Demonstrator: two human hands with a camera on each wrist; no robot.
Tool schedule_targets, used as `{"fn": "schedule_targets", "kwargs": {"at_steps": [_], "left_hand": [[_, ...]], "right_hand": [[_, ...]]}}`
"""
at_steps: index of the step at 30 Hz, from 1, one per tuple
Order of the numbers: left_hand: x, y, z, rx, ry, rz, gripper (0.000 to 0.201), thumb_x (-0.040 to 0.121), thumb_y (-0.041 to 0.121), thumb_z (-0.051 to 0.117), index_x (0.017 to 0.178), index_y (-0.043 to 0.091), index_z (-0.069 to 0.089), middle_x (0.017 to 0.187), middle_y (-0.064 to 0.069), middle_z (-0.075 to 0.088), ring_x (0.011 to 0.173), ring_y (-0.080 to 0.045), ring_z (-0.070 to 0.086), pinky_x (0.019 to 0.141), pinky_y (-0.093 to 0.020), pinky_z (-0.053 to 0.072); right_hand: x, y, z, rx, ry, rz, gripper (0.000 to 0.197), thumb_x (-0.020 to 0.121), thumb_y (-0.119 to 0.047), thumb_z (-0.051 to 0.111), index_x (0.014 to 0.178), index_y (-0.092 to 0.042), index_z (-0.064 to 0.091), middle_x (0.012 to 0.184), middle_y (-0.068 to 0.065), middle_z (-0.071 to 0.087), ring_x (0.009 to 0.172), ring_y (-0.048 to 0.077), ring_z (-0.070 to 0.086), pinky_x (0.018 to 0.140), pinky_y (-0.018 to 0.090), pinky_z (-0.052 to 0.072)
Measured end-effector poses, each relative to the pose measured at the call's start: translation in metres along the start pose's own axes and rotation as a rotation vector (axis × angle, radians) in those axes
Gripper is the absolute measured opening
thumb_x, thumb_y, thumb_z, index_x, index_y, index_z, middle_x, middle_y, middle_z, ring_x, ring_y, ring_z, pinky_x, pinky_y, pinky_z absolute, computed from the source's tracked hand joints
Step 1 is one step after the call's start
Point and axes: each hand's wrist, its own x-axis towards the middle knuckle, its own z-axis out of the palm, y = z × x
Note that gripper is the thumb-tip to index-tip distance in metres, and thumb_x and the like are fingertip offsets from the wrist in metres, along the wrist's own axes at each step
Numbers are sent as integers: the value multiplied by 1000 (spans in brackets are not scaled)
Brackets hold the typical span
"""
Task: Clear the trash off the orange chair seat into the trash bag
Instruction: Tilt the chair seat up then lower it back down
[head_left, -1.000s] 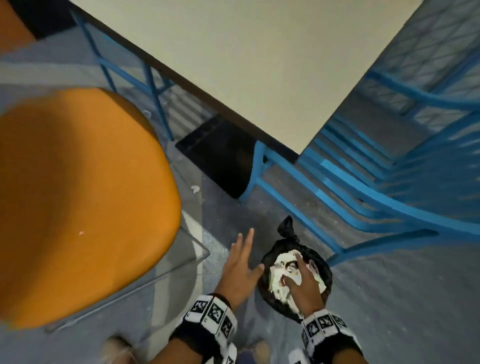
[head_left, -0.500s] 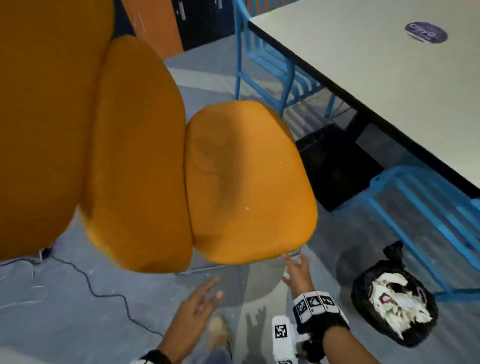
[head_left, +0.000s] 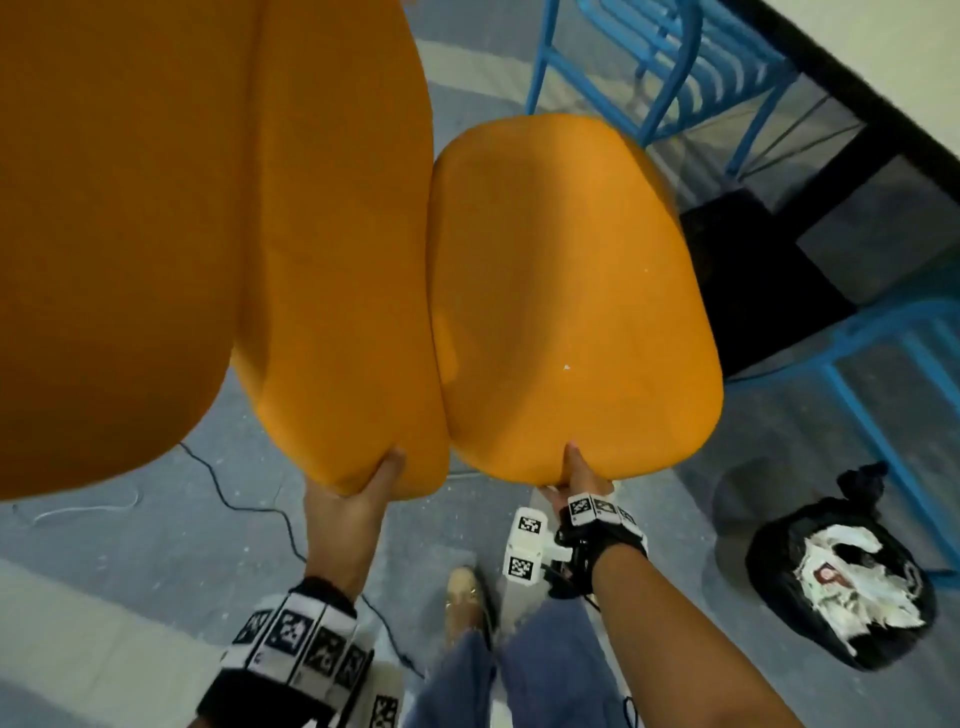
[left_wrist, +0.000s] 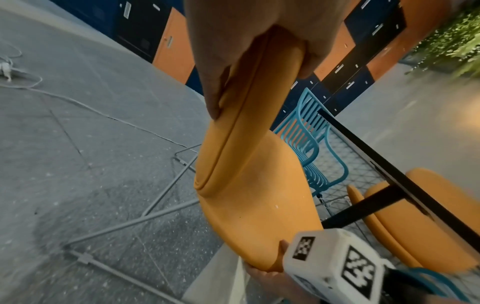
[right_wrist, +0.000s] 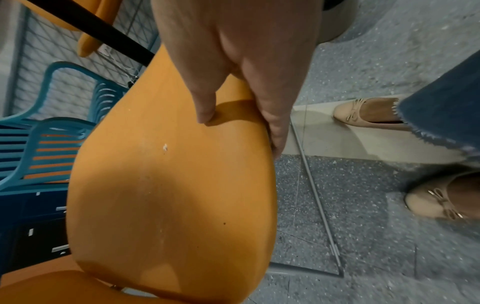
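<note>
At nine o'clock in my head view the orange chair backrest (head_left: 332, 270) fills the frame; my left hand (head_left: 343, 512) grips its near edge, thumb on the front face and fingers wrapped behind. Just right, toward six o'clock, my right hand (head_left: 574, 480) clamps the front rim of the orange chair seat (head_left: 566, 291), thumb pressed on top and fingers curled beneath. A tiny white crumb (head_left: 566, 367) lies on the seat. At four o'clock the black trash bag (head_left: 841, 587) sits on the grey floor (head_left: 130, 561), white trash showing in its mouth.
</note>
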Motion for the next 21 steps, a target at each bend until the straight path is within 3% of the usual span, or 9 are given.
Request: {"fn": "schedule_targets", "kwargs": {"at_steps": [2, 4, 6, 9, 12, 14, 16, 19, 21], "left_hand": [[-1, -1, 4, -17, 19, -2, 66, 79, 14, 70, 125, 44, 33, 120, 21, 52, 113, -17, 51, 100, -40, 40], [-1, 0, 4, -25, 30, -21, 65, 80, 13, 69, 125, 43, 33, 115, 28, 49, 111, -16, 51, 99, -37, 40], [-3, 5, 5, -17, 47, -10, 66, 72, 27, 73, 121, 50, 34, 114, 31, 48, 110, -16, 52, 95, -35, 40], [-6, 9, 15, -6, 71, 10, 63, 58, 43, 67, 109, 61, 35, 113, 31, 49, 108, -15, 54, 90, -30, 42], [-9, 13, 35, 12, 45, 23, 57, 66, 31, 68, 106, 59, 38, 109, 32, 50, 95, 11, 55, 81, -18, 40], [-11, 14, 51, 21, 2, -1, 52, 72, 24, 66, 104, 57, 42, 104, 35, 54, 87, 20, 56, 78, -17, 40], [-15, 18, 72, 33, -6, -45, 52, 79, 15, 70, 104, 53, 45, 100, 35, 59, 89, 13, 59, 84, -23, 42], [-17, 22, 104, 22, 37, -86, 50, 80, 11, 67, 119, 34, 45, 113, 9, 56, 103, -16, 54, 92, -32, 36], [-17, 25, 122, 11, 65, -103, 48, 79, 11, 68, 115, 32, 42, 113, 3, 53, 103, -18, 49, 92, -32, 35]], "right_hand": [[14, 9, 1, -21, 48, 22, 96, 61, -34, 82, 138, -19, 27, 141, 19, 43, 121, 43, 48, 97, 64, 42], [26, 15, 0, -19, 52, 29, 101, 53, -41, 83, 136, -20, 29, 139, 18, 47, 116, 42, 51, 93, 64, 46], [20, 11, -1, 10, 41, 18, 100, 54, -42, 82, 136, -23, 28, 138, 15, 48, 114, 42, 53, 89, 64, 48], [13, -7, 0, 0, 60, 23, 83, 68, -31, 78, 133, -17, 29, 135, 19, 47, 114, 44, 52, 90, 65, 47], [22, -27, -4, -38, 58, 14, 76, 72, -26, 76, 131, -13, 30, 133, 20, 48, 113, 44, 53, 89, 65, 47], [34, -46, -5, -34, 27, 7, 73, 75, -23, 74, 133, -11, 32, 135, 22, 48, 114, 44, 52, 90, 65, 47], [47, -70, -8, -39, 3, -25, 68, 77, -21, 72, 133, -9, 36, 134, 23, 49, 115, 45, 53, 89, 64, 48], [65, -98, -11, -77, -67, -60, 63, 78, -23, 71, 133, -12, 42, 132, 19, 54, 111, 44, 56, 83, 60, 52], [76, -109, -14, -97, -96, -75, 68, 74, -26, 73, 134, -18, 41, 132, 18, 55, 107, 43, 58, 74, 55, 55]]}}
